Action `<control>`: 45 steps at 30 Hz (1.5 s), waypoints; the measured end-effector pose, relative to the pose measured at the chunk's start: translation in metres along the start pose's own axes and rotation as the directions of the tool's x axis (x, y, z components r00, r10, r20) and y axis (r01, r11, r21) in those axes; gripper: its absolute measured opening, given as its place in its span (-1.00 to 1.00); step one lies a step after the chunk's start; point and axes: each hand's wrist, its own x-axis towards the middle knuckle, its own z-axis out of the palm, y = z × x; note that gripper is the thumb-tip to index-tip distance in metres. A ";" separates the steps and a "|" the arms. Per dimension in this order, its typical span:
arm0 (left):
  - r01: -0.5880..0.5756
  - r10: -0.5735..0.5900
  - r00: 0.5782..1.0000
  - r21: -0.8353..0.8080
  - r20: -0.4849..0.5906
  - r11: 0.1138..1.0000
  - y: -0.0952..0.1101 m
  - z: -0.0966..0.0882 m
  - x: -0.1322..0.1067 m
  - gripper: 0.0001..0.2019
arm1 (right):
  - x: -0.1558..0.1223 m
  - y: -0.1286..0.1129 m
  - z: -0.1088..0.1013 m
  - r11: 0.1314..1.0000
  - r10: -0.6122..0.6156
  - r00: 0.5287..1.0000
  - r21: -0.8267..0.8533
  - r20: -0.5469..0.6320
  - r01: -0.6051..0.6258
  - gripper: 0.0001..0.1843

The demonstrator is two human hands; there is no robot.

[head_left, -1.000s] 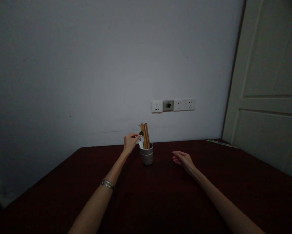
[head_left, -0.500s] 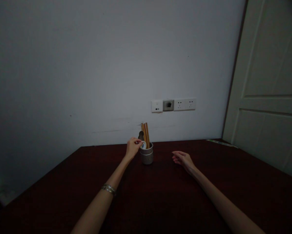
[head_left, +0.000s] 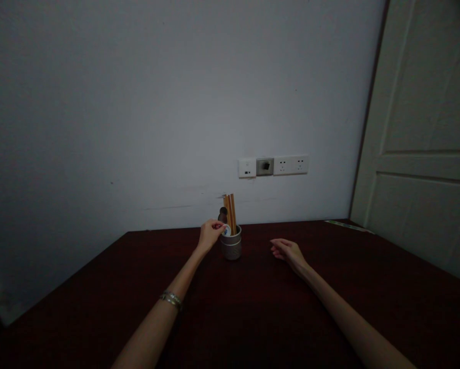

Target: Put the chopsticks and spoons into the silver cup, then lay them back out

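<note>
A grey cylindrical holder [head_left: 232,251] stands on the table with several brown chopsticks [head_left: 230,212] upright in it. Pinched between the thumb and fingers of my left hand [head_left: 210,233] is a white spoon [head_left: 227,231] with a blue pattern, at the holder's left rim; its lower part is hidden. Behind it rises a dark brown round-ended utensil [head_left: 223,211], its lower end out of sight. To the right of the holder, my right hand [head_left: 287,251] rests on its side on the table, fingers loosely curled and apart from the thumb, holding nothing.
The dark red table [head_left: 230,318] reaches back to a pale wall [head_left: 157,113]. Wall sockets [head_left: 290,164] and a switch plate [head_left: 265,166] sit above it. A flat patterned strip [head_left: 349,226] lies at the back right, near a pale panelled door [head_left: 422,128].
The white spoon has dipped very slightly lower at the holder's rim with my left hand. My right hand is practically still.
</note>
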 end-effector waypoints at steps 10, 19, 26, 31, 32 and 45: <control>-0.047 0.047 0.999 -0.012 -0.014 0.999 -0.002 -0.003 -0.007 -0.72 | -0.002 -0.003 0.002 1.000 -0.011 1.000 -0.009 0.000 0.011 -0.80; -0.081 0.082 0.991 0.017 -0.103 0.997 -0.007 -0.026 -0.016 -0.73 | -0.005 -0.004 0.003 1.000 -0.021 1.000 -0.014 0.019 0.021 -0.81; 0.156 -0.150 0.978 0.030 -0.143 0.987 -0.052 -0.046 -0.033 -0.70 | -0.003 -0.001 0.001 0.999 -0.028 0.999 -0.022 0.027 0.028 -0.82; 0.239 -0.234 0.963 0.021 -0.135 0.971 -0.083 -0.050 -0.043 -0.72 | -0.004 0.001 0.000 0.998 -0.057 0.997 -0.032 0.044 0.058 -0.79; 0.248 -0.243 0.960 0.025 -0.137 0.968 -0.087 -0.050 -0.045 -0.73 | -0.005 0.001 -0.001 0.997 -0.063 0.997 -0.036 0.044 0.064 -0.78; 0.301 -0.294 0.952 0.081 -0.085 0.950 -0.081 -0.051 -0.051 -0.80 | -0.006 0.000 0.003 0.988 -0.090 0.995 -0.117 0.051 0.096 -0.79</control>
